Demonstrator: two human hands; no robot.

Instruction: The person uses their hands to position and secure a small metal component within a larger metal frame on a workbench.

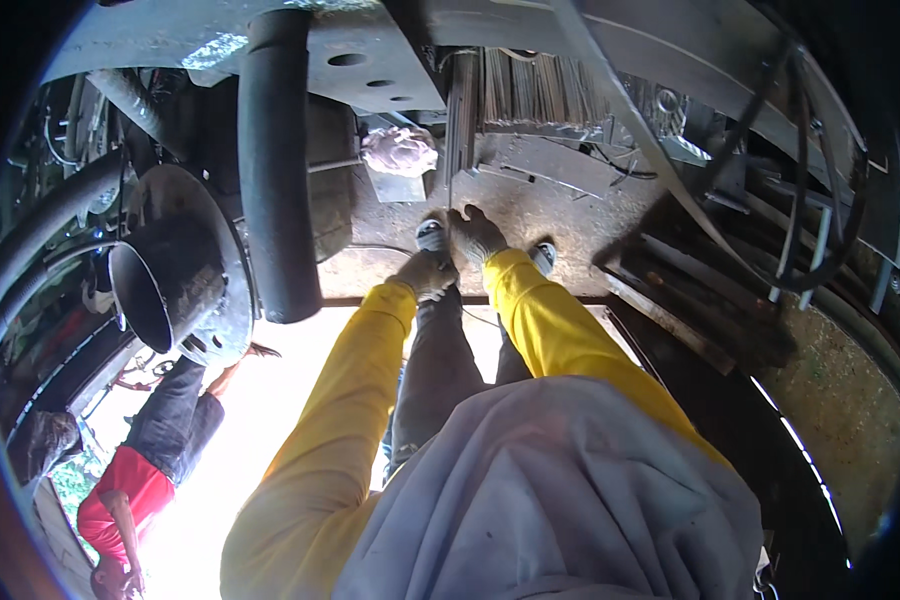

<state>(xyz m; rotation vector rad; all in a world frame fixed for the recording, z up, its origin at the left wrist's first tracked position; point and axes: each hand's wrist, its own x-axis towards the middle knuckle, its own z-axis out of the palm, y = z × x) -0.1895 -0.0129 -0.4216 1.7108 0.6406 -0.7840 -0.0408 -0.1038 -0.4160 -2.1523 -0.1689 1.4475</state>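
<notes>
My right hand [478, 236], in a grey work glove and yellow sleeve, is above the floor in the middle, fingers curled. A thin dark rod [449, 190] runs from beside its fingertips toward the upright stack of long bars [460, 115]. Whether the hand grips it, I cannot make out. Just left and nearer, my left hand [426, 276], gloved too, is closed over my dark trouser leg and shoe from this view. What lies in its fingers is hidden. The two hands are close together.
A thick dark pipe [278, 170] hangs at left, beside a flanged metal cylinder [175, 280]. Crumpled pink cloth [400, 150] lies ahead. Hanging cables [800, 200] and stacked dark beams [680, 300] are at right. A person in a red shirt [135, 490] is at lower left.
</notes>
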